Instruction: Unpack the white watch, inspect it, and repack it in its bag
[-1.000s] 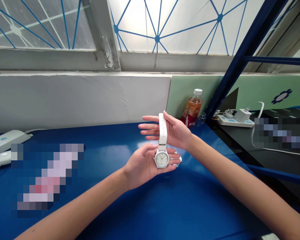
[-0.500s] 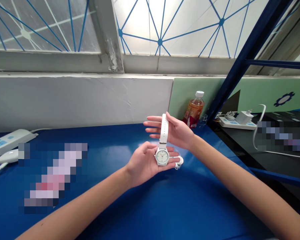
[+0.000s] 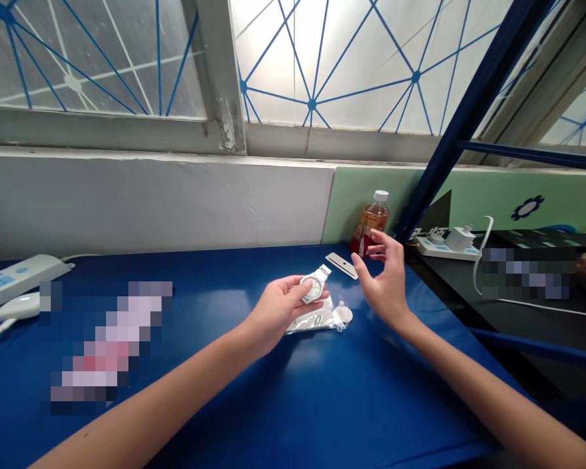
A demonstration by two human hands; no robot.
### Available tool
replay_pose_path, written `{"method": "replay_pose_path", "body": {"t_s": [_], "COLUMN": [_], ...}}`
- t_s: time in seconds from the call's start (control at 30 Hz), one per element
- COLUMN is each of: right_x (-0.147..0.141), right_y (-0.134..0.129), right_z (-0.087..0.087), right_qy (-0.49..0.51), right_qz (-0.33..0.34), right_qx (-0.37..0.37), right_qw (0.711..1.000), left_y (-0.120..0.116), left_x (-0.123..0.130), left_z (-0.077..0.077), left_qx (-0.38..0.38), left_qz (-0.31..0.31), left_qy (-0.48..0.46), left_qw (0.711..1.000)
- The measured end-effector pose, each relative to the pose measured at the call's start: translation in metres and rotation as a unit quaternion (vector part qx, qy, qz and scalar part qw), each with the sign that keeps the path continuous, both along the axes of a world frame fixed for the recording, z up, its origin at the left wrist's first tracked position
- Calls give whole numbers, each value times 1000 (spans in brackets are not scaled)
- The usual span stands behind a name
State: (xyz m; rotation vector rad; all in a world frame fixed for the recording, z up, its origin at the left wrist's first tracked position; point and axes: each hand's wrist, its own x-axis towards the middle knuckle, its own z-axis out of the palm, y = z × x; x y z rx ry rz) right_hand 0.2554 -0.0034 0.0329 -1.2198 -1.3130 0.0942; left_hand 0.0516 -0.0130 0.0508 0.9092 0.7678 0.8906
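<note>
Loosely curled — the right hand (image 3: pixel 383 281).

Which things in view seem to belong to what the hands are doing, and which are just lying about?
Belonging, I judge:
- white watch, held in the left hand
- shiny packet and white round piece nearby, probably
- white slotted card, possibly

Seemingly just lying about:
- drink bottle
- left power strip
- right power strip with white charger

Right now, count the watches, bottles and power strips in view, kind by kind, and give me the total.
Watch: 1
Bottle: 1
Power strips: 2
Total: 4
</note>
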Motion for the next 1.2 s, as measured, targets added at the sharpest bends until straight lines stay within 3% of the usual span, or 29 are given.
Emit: {"method": "replay_pose_path", "body": {"t_s": [0.1, 0.23, 0.37, 0.43, 0.53, 0.57, 0.73, 0.83, 1.0, 1.1, 1.2], "right_x": [-4, -11, -12, -11, -9, -9, -4, 0, 4, 5, 6], "right_y": [-20, -31, -34, -35, -36, -35, -27, -22, -20, -22, -22], "right_z": [-5, -6, -7, -6, -3, -2, -1, -4, -7, -5, -2], "right_qy": [-61, -12, 51, 65, 93, 107, 203, 231, 156, 60, 3], "right_qz": [129, 243, 227, 227, 258, 268, 302, 318, 348, 354, 329], "right_qx": [-43, -127, -133, -136, -154, -160, -177, -192, -227, -244, -258], "right_qw": [989, 962, 963, 962, 949, 944, 915, 899, 896, 901, 908], "left_y": [-2, -5, -10, -11, -10, -9, -2, -1, 2, 5, 6], "left_x": [1, 3, 4, 3, 0, -1, -1, 0, 0, -2, -5], "left_z": [-1, 1, 0, -1, -2, -2, -1, -3, -5, -7, -11], "left_qx": [24, 74, 130, 180, 274, 291, 226, 212, 244, 267, 332], "left_qz": [-14, -47, -43, 4, 98, 104, -84, -97, -22, -19, 0], "left_qy": [-9, 2, 97, 147, 222, 241, 194, 173, 211, 206, 232], "left_qw": [1000, 996, 986, 973, 931, 920, 951, 957, 946, 941, 914]}}
